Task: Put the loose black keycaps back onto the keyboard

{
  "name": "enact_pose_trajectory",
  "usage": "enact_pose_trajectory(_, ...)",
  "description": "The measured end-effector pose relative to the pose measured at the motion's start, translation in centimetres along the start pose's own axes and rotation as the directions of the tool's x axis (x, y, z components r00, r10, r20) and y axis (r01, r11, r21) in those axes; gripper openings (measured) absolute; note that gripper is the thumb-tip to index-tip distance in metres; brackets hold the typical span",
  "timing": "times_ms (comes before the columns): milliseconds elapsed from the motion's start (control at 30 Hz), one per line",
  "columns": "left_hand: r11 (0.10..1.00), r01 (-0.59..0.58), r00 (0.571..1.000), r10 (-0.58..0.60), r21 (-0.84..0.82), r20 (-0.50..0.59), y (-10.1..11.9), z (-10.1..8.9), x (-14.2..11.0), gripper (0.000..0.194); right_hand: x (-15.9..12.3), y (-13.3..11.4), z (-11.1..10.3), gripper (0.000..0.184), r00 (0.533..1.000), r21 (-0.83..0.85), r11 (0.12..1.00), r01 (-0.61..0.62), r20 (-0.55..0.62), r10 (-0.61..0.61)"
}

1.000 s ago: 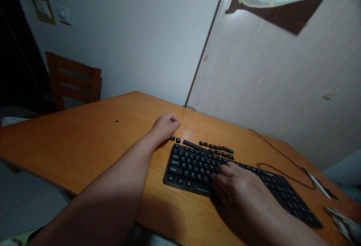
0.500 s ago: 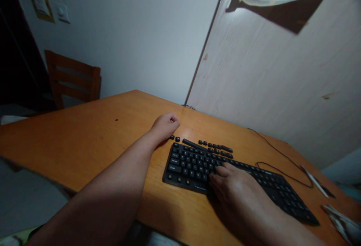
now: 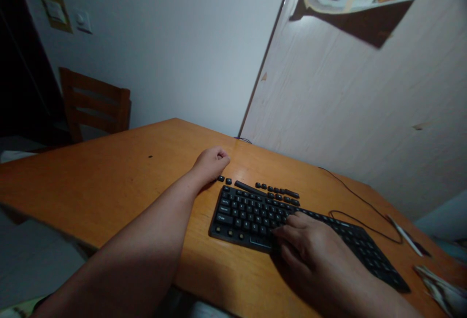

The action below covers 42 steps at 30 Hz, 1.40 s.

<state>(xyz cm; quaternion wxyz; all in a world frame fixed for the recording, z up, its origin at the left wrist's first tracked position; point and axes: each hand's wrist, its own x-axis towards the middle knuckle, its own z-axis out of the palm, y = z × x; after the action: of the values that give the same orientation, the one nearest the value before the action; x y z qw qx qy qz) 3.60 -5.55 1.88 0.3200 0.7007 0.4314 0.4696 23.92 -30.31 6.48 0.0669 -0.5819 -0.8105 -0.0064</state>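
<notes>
A black keyboard [image 3: 233,211] lies on the wooden table, its bottom-left row lacking keycaps so that pale switch stems show. Over its lower middle is my right hand [image 3: 310,240], fingers bent together with the tips down at the keys; whatever they pinch, if anything, is hidden. Behind the keyboard's left corner my left hand [image 3: 212,162] rests on the table in a loose fist, and nothing shows in it. Close to that wrist sit small loose keycaps [image 3: 228,181]. A long spacebar [image 3: 250,188] and several more keycaps [image 3: 279,197] lie along the keyboard's back edge.
A black cable [image 3: 365,223] curls behind the keyboard toward a thin white stick-like object [image 3: 408,238] at the right. Crumpled material [image 3: 438,284] lies near the right edge. A wooden chair [image 3: 97,104] stands at the far left, and walls border the table's back.
My right hand has shifted slightly over the keys, its fingers tilting a little. My left hand stays in place. The whole view has moved slightly.
</notes>
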Motion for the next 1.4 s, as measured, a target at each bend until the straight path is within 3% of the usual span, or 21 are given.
enact_pose_trajectory(267, 1.000, -0.011, 1.000, 0.011, 0.024, -0.007, 0.0, 0.0, 0.1, 0.012, 0.1, 0.0, 0.0, 0.016, 1.000, 0.005, 1.000, 0.015, -0.009, -0.015)
enact_pose_trajectory(433, 1.000, -0.018, 1.000, 0.018, 0.007, 0.003, -0.2, 0.0, 0.0, 0.012, 0.8, 0.8, -1.0, 0.020, 1.000, 0.052, 0.998, -0.017, -0.018, 0.018)
enact_pose_trajectory(600, 1.000, -0.013, 1.000, 0.013, 0.004, 0.013, -0.3, 0.0, 0.0, 0.013, 3.9, 3.8, -2.1, 0.023, 0.993, 0.088, 0.992, -0.089, -0.076, 0.095)
enact_pose_trajectory(767, 1.000, 0.005, 1.000, -0.005, 0.002, 0.024, -0.2, 0.0, 0.0, 0.013, 9.1, 7.2, -1.3, 0.025, 0.992, 0.075, 0.990, -0.121, 0.030, 0.119)
enact_pose_trajectory(933, 1.000, 0.014, 1.000, -0.014, 0.013, 0.016, -0.2, 0.0, 0.0, 0.012, 12.8, 8.5, 0.1, 0.028, 0.979, 0.063, 0.982, -0.177, 0.110, 0.169)
enact_pose_trajectory(1400, 0.999, 0.007, 0.999, -0.008, 0.045, 0.034, -0.6, 0.3, 0.2, 0.015, 15.1, 9.2, 1.8, 0.025, 0.967, 0.059, 0.978, -0.200, 0.175, 0.188)
